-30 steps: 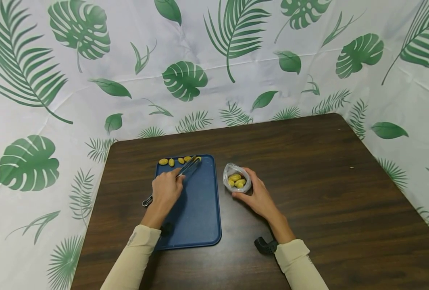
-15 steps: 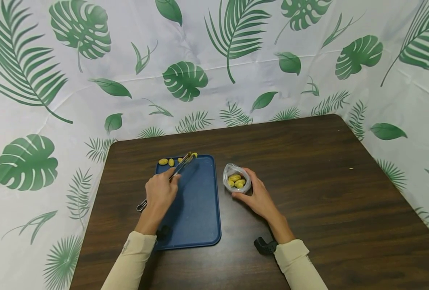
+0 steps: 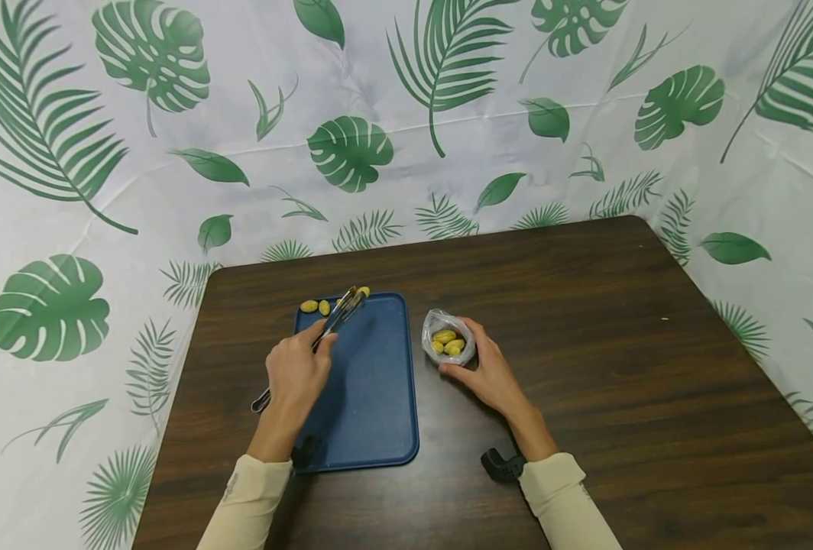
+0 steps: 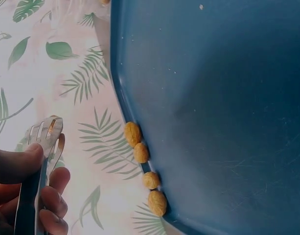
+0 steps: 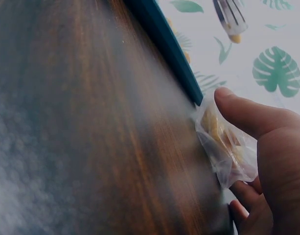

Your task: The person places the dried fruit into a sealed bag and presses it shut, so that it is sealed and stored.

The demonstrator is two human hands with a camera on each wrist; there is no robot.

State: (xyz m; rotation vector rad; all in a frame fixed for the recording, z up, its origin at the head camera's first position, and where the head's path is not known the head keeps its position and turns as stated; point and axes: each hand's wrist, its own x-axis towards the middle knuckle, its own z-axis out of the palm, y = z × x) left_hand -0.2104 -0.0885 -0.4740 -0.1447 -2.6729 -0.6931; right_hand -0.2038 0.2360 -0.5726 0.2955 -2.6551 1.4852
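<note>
My left hand [image 3: 296, 374] grips a pair of metal tongs [image 3: 341, 313] with slotted ends, raised over the far side of a blue tray [image 3: 372, 397]. A yellow, oval, nut-like piece [image 3: 363, 292] is caught between the tong tips; the right wrist view also shows this piece [image 5: 235, 37] there. Several similar wrinkled pieces [image 4: 141, 152] lie in a row along the tray's edge. Right of the tray, my right hand [image 3: 492, 374] holds an upright clear plastic bag [image 3: 429, 336] by its side, thumb and fingers around it. Several yellow pieces [image 3: 445, 336] sit inside its open mouth.
The tray rests on a dark wood-grain table [image 3: 585, 344], close to the bag. Behind the table hangs a white leaf-print sheet [image 3: 406, 176]. A black curved wrist mount [image 3: 503, 466] sticks out by the right cuff.
My left hand has drawn back down and left, lifting the tongs with a yellow piece from the row at the tray's far edge. My right hand and the bag stay put.
</note>
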